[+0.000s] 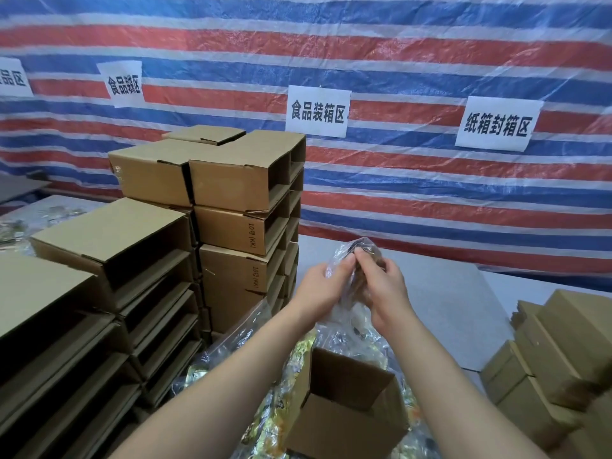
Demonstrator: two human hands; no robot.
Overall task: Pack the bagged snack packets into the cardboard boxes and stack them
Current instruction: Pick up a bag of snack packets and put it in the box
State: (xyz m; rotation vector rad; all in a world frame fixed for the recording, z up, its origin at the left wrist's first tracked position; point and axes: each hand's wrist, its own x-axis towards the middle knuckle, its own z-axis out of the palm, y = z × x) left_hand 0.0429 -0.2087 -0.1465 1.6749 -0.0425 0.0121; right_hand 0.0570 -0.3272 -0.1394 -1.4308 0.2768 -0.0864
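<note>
Clear plastic bag of snacks [351, 276] is pinched at its top between the left hand [323, 288] and right hand [381, 286], arms outstretched, raised above the open box [344, 412].

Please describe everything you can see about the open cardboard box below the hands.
The cardboard box is plain brown corrugated board, without visible print. It sits low in the view, tilted, with its opening facing up toward the hands and its flaps standing open. The inside looks dark; whether it holds anything cannot be told. It rests among clear plastic bags of snacks. Neither hand touches it.
</note>
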